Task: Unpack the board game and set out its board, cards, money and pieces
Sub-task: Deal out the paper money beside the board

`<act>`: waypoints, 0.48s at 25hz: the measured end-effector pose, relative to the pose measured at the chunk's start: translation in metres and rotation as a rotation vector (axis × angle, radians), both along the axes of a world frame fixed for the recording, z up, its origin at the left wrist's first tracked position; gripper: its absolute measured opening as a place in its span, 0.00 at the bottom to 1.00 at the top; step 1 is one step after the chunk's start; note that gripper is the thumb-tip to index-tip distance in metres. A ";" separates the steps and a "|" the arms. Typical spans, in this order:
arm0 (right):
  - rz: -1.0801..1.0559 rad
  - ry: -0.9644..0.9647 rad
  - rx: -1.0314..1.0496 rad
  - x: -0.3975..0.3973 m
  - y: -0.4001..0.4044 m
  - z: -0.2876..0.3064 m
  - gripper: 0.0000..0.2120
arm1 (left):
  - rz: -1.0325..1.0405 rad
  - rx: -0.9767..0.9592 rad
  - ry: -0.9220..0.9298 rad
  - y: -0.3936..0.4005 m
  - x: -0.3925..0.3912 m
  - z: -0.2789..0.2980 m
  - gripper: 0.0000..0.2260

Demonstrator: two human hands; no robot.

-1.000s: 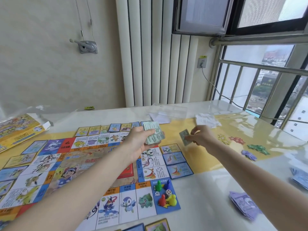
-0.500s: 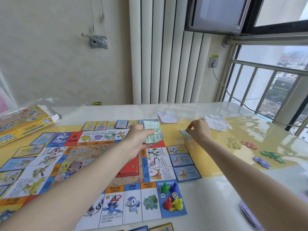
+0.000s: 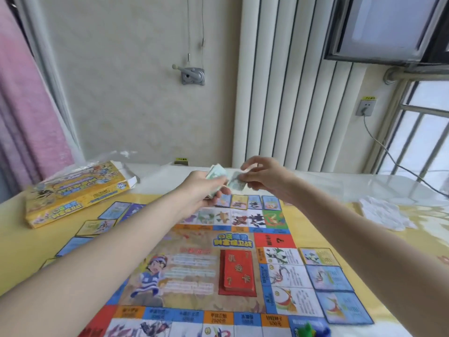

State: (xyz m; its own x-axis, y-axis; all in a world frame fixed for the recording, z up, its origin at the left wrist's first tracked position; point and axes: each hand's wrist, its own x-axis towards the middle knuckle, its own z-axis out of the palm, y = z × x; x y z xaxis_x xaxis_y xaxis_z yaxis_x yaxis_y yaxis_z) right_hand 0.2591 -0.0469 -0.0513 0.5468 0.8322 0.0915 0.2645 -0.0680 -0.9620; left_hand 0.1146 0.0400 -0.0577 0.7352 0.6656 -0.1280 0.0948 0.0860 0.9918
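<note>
Table (image 3: 340,188) holds game board (image 3: 194,271), flat, near middle. Yellow game box (image 3: 77,190) lies past board's far left corner. Red card pile (image 3: 237,272) sits on board's middle. Blue cards (image 3: 329,278) lie in row just beside board's right edge. Left hand (image 3: 201,190) above board's far edge, fingers curled round money stack (image 3: 215,175). Right hand (image 3: 264,175) just beside it, pinching one bill (image 3: 235,184).

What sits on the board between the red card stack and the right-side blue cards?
Head view: one column of printed board squares separates the red card stack from the blue cards.
</note>
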 end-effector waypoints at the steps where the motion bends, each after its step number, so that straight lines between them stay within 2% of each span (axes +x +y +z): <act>1: -0.129 0.045 0.026 0.009 0.017 -0.007 0.09 | 0.041 -0.041 -0.012 0.013 0.001 0.001 0.09; 3: -0.397 0.003 -0.019 0.028 0.050 -0.028 0.11 | 0.089 -0.149 -0.050 0.035 0.000 0.000 0.13; 5: -0.537 -0.191 -0.140 0.041 0.074 -0.051 0.06 | 0.088 -0.205 -0.069 0.048 -0.003 -0.006 0.13; 9: -0.601 -0.486 -0.307 0.054 0.090 -0.083 0.09 | 0.045 -0.111 -0.020 0.061 -0.009 -0.017 0.09; 12: -0.573 -0.650 -0.498 0.058 0.086 -0.089 0.08 | 0.054 -0.122 -0.017 0.064 -0.015 -0.018 0.06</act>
